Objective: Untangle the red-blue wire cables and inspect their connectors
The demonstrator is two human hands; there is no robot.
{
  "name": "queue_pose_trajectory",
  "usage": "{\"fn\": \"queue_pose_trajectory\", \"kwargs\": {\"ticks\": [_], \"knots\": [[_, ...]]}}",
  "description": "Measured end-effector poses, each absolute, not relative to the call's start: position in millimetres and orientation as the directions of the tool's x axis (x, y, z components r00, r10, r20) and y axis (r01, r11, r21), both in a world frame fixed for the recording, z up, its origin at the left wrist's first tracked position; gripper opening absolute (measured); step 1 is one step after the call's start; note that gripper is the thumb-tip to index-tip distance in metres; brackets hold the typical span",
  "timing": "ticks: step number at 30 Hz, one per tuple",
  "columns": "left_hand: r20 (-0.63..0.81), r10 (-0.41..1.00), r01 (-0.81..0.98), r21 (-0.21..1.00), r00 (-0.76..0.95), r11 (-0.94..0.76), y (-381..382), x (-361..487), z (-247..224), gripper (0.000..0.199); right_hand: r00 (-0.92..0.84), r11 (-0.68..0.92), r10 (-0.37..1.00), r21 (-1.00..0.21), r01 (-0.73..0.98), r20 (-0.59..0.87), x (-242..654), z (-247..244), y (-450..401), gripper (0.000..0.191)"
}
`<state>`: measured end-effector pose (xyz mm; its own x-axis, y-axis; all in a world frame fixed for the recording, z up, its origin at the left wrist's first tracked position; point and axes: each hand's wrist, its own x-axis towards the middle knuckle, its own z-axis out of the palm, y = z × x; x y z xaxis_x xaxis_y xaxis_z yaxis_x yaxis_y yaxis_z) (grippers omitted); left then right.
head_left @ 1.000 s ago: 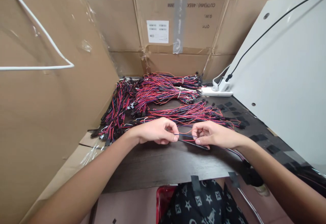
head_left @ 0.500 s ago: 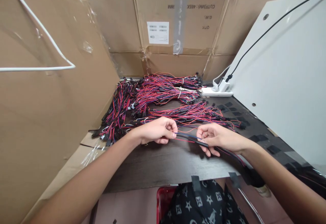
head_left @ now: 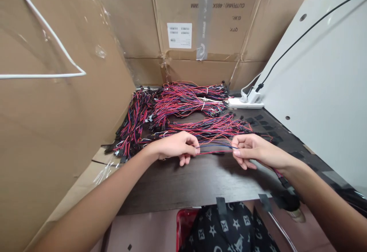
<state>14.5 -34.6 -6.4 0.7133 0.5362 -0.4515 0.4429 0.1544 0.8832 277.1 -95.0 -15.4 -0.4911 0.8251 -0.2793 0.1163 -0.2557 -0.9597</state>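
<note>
Stretched between my two hands is a wire harness (head_left: 213,152) of thin red, blue and black wires. My left hand (head_left: 185,147) pinches one end between thumb and fingertips. With thumb and index finger my right hand (head_left: 247,150) grips the wires further right; its other fingers are curled loosely. A short dark sleeve hangs low among the wires between the hands. Just beyond my fingers lies a bundle of similar red, blue and black wires (head_left: 209,126). More of the harness shows under my right wrist, with dark connectors near the table edge.
Several tied wire bundles (head_left: 183,104) lie at the back, with another pile (head_left: 134,124) along the left. A white power strip (head_left: 246,103) sits at back right. Cardboard walls (head_left: 65,110) and a white panel (head_left: 323,72) enclose the dark table (head_left: 186,191). Black tape pieces (head_left: 295,155) line the right side.
My right hand has moved right and slightly up, away from the left, sliding off the black sleeve it was holding. A longer stretch of wires now shows between the hands.
</note>
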Motion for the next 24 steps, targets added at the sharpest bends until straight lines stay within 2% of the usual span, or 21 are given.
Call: {"fn": "queue_pose_trajectory", "kwargs": {"ticks": [4,7,10,13,17,20,24], "knots": [[-0.450,0.490,0.354,0.892,0.746,0.280,-33,11,-4,0.038,-0.545,-0.165,0.779,-0.940,0.297,-0.309,290,-6,-98,0.030],[-0.460,0.442,0.349,0.884,0.770,0.312,-33,9,-3,0.034,-0.589,-0.061,0.720,-0.879,0.474,-0.367,298,4,-103,0.024],[-0.466,0.387,0.358,0.877,0.796,0.320,-32,7,-1,0.027,-0.615,0.134,0.697,-0.775,0.617,-0.369,300,15,-108,0.022],[-0.446,0.435,0.349,0.892,0.782,0.287,-32,7,0,0.024,-0.638,0.271,0.707,-0.717,0.642,-0.305,299,22,-114,0.027],[-0.395,0.489,0.354,0.918,0.778,0.179,-31,7,0,0.029,-0.611,0.273,0.756,-0.736,0.620,-0.235,298,19,-120,0.040],[-0.360,0.515,0.337,0.931,0.778,0.142,-32,7,2,0.027,-0.563,0.278,0.794,-0.686,0.672,-0.229,299,12,-123,0.035],[-0.315,0.548,0.284,0.948,0.775,0.144,-32,7,6,0.021,-0.566,0.335,0.776,-0.579,0.743,-0.278,301,4,-126,0.028]]}}
